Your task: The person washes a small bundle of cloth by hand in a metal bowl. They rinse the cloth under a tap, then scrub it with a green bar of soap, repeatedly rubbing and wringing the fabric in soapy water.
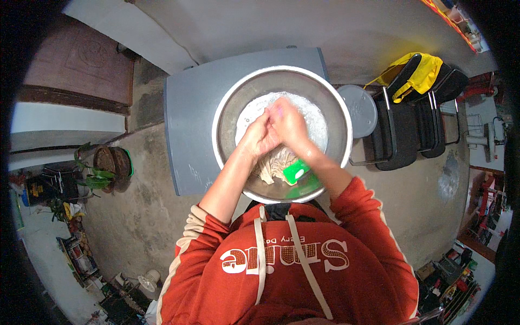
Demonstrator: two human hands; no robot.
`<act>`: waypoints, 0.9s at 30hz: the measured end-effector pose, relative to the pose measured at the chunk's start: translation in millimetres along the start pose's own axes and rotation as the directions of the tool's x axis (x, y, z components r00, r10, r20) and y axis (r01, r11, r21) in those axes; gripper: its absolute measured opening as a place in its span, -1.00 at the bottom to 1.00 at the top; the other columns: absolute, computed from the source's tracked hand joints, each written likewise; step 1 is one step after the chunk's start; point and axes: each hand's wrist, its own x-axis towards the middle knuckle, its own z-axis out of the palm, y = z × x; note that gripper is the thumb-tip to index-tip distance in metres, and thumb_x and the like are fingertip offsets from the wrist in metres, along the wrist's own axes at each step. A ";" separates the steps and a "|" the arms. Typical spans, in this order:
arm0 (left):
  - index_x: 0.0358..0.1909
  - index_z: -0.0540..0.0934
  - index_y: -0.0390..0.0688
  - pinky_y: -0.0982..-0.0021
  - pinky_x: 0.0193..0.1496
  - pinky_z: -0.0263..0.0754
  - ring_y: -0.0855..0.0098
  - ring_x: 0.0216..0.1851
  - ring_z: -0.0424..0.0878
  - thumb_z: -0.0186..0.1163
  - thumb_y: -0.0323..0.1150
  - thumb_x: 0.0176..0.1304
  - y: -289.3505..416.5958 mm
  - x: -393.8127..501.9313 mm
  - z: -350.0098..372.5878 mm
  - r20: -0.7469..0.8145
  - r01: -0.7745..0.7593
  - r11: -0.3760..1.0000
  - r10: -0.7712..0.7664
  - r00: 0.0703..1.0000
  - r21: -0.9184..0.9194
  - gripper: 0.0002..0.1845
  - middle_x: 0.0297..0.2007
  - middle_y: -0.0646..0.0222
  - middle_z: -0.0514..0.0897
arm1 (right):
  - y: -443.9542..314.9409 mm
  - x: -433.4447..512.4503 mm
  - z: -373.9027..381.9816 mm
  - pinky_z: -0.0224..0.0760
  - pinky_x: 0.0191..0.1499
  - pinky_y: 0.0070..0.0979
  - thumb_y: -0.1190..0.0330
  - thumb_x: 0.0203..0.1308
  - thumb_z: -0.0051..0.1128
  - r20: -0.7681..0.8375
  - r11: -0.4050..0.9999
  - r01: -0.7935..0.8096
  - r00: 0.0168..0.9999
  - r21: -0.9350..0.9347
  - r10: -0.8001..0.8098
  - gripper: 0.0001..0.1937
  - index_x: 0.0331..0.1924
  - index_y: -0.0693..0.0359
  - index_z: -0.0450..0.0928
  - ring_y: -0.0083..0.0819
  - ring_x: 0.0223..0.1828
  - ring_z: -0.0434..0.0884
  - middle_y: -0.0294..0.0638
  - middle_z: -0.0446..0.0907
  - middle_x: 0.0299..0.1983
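A wide stainless-steel basin (227,162) holds whitish, sudsy water (248,118). Over its middle, my left hand (260,136) and my right hand (289,122) are pressed together, fingers curled toward each other. The right is blurred. Whatever may lie between them is hidden by the fingers. Just below my wrists a bunched beige cloth (274,164) rests against the near inner wall of the basin. Beside the cloth, close to my right forearm, is a bright green rectangular object (295,171) with a white oval mark, possibly a soap box.
The basin stands on a grey table (191,122) and overhangs its near edge. A round grey stool (357,109) is right of it, then black chairs (394,134) with a yellow cloth item (420,77). A potted plant (107,168) stands on the concrete floor at left.
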 end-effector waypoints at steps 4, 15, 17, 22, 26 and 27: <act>0.06 0.46 -0.28 0.32 0.00 0.59 0.18 0.05 0.63 -0.02 0.06 0.49 7.8 1.4 -9.3 -0.057 0.073 0.997 -0.071 0.996 0.036 -0.47 -0.02 0.04 0.64 | -22.6 -56.8 23.9 0.45 -0.19 -0.12 0.24 0.18 0.20 -0.030 0.929 0.370 0.929 0.007 -0.369 -0.79 -0.27 0.22 0.58 0.00 -0.24 0.63 -0.02 0.62 -0.35; -0.02 0.57 -0.19 0.40 -0.24 0.62 0.40 -0.30 0.67 0.02 -0.25 0.45 -30.0 35.7 -50.6 -0.280 -0.053 0.850 0.231 0.932 0.525 -0.73 -0.16 0.29 0.69 | 12.7 -2.6 13.3 0.38 -0.35 -0.07 0.09 0.35 0.04 -0.155 0.999 0.028 0.987 -0.020 -0.031 -0.65 -0.46 0.15 0.52 0.14 -0.40 0.55 0.03 0.55 -0.48; 0.02 0.56 -0.18 0.32 -0.14 0.58 0.38 -0.21 0.65 0.03 -0.26 0.42 -17.5 44.9 -72.0 -0.123 -0.099 0.671 0.276 0.953 0.735 -0.71 -0.13 0.27 0.68 | 0.6 -30.3 31.0 0.37 -0.35 -0.05 0.08 0.35 0.05 -0.167 0.975 0.217 0.964 0.050 -0.206 -0.64 -0.46 0.17 0.51 0.14 -0.40 0.55 0.04 0.55 -0.47; 0.01 0.56 -0.15 0.18 0.02 0.51 0.31 -0.06 0.63 -0.06 -0.21 0.42 -24.6 37.0 -53.8 -0.005 -0.177 0.386 0.428 0.904 0.905 -0.68 -0.11 0.23 0.66 | 11.0 -12.1 22.1 0.36 -0.36 -0.05 0.09 0.35 0.05 -0.220 0.981 0.141 0.969 0.133 -0.109 -0.64 -0.46 0.18 0.49 0.13 -0.40 0.55 0.04 0.56 -0.46; -0.10 0.55 -0.09 0.21 0.00 0.51 0.31 -0.09 0.63 -0.16 -0.14 0.47 -42.0 19.0 -12.8 -0.380 -0.045 0.930 0.192 0.905 0.364 -0.66 -0.15 0.25 0.66 | 10.7 9.1 7.9 0.36 -0.38 -0.04 0.11 0.34 0.06 -0.297 0.997 -0.058 0.954 -0.054 0.039 -0.66 -0.45 0.18 0.50 0.13 -0.41 0.56 0.04 0.57 -0.48; -0.11 0.56 -0.08 0.23 -0.05 0.53 0.32 -0.14 0.63 -0.15 -0.13 0.48 -38.4 14.8 -12.7 -0.279 -0.126 0.940 0.220 0.935 0.319 -0.67 -0.17 0.26 0.66 | 5.4 3.1 12.3 0.35 -0.40 -0.03 0.12 0.32 0.09 -0.230 0.995 -0.096 0.969 -0.005 0.092 -0.68 -0.46 0.17 0.49 0.14 -0.42 0.55 0.03 0.55 -0.51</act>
